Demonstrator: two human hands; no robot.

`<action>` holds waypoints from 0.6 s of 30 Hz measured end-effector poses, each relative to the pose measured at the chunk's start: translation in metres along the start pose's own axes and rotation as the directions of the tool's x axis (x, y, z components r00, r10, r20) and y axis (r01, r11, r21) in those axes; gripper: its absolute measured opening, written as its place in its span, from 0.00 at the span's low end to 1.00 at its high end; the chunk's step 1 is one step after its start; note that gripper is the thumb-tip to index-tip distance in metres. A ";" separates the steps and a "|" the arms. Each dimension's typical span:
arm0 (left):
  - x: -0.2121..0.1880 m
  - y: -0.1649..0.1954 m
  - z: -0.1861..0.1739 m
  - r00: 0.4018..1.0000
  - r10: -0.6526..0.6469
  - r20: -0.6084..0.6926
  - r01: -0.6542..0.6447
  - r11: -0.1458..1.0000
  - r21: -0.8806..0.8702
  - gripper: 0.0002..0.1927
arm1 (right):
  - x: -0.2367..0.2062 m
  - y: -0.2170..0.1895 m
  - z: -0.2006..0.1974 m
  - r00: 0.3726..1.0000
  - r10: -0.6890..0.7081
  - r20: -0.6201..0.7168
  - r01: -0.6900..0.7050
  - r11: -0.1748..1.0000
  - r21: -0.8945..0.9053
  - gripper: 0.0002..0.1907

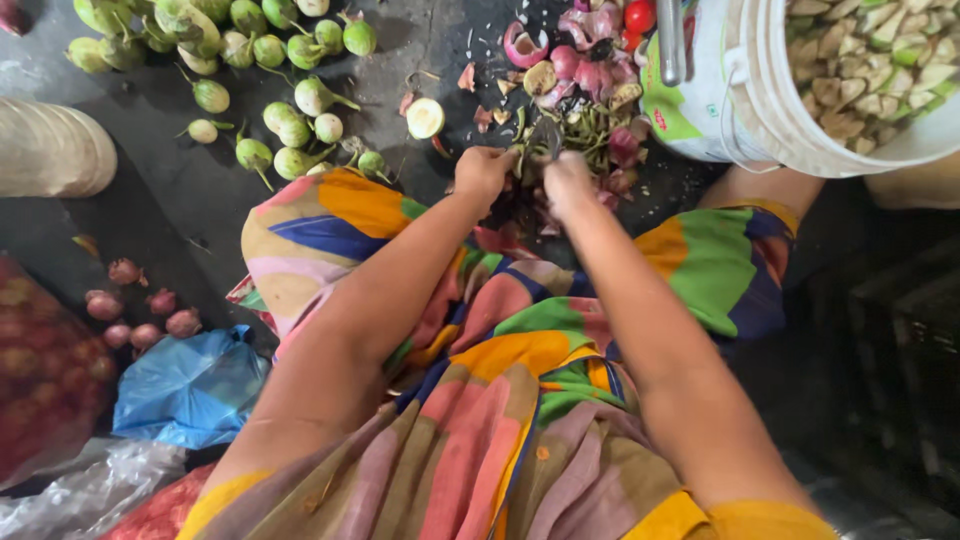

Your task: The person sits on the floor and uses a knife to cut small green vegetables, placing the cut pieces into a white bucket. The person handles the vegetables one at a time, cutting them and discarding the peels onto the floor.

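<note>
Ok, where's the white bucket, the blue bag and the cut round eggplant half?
white bucket (760,120), head view, on its outer wall.
blue bag (190,390), head view, on its crumpled middle.
eggplant half (425,118), head view, on its pale cut face.

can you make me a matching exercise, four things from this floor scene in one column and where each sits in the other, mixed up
Things:
1. white bucket of cut pieces
2. blue plastic bag
3. whole green eggplants
4. pile of peels and scraps

Places:
A. heaped at the top left of the floor
B. just beyond the left hand and right hand
C. top right corner
D. lower left, below some loose small onions

Pairs: 1-C, 2-D, 3-A, 4-B
</note>
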State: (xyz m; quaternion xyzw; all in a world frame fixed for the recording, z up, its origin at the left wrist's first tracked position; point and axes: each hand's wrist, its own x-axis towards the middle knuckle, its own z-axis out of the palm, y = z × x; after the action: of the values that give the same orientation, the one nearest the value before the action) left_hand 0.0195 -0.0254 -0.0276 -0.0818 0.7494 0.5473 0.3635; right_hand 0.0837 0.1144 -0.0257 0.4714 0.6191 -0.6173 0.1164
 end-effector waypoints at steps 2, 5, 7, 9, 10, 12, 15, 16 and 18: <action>-0.002 -0.002 0.000 0.999 0.045 -0.023 -0.047 0.994 -0.100 0.15 | -0.001 0.007 -0.002 0.998 -0.049 0.051 0.035 0.970 0.242 0.05; -0.015 -0.006 -0.008 0.987 0.142 0.079 -0.143 0.990 0.017 0.16 | -0.023 0.003 -0.014 0.969 -0.145 0.199 0.040 0.891 0.453 0.05; -0.030 -0.004 -0.014 0.959 0.273 0.075 -0.281 0.947 0.156 0.16 | -0.041 -0.004 -0.024 0.942 -0.206 0.266 0.059 0.880 0.471 0.06; -0.043 0.002 -0.018 0.917 0.385 0.102 -0.397 0.901 0.177 0.17 | -0.058 -0.014 -0.030 0.927 -0.247 0.282 0.115 0.903 0.414 0.08; -0.049 0.006 -0.020 0.897 0.427 0.114 -0.440 0.890 0.125 0.17 | -0.066 -0.018 -0.031 0.920 -0.288 0.266 0.173 0.907 0.384 0.08; -0.058 0.014 -0.021 0.862 0.475 0.178 -0.476 0.879 -0.038 0.17 | -0.081 -0.025 -0.031 0.900 -0.364 0.240 0.283 0.906 0.314 0.09; -0.065 0.026 -0.024 0.819 0.492 0.296 -0.428 0.867 -0.256 0.15 | -0.099 -0.033 -0.034 0.857 -0.459 0.235 0.351 0.853 0.387 0.11; -0.067 0.029 -0.026 0.816 0.480 0.323 -0.413 0.874 -0.257 0.15 | -0.103 -0.036 -0.036 0.821 -0.527 0.218 0.465 0.840 0.280 0.15; -0.069 0.035 -0.030 0.805 0.467 0.366 -0.393 0.882 -0.261 0.16 | -0.109 -0.042 -0.044 0.727 -0.656 0.204 0.660 0.749 0.057 0.23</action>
State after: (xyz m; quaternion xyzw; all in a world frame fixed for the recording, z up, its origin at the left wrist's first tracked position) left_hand 0.0378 -0.0569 0.0472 0.1788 0.6024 0.6828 0.3727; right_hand 0.1298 0.1133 0.0895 0.1519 0.7359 -0.6586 -0.0399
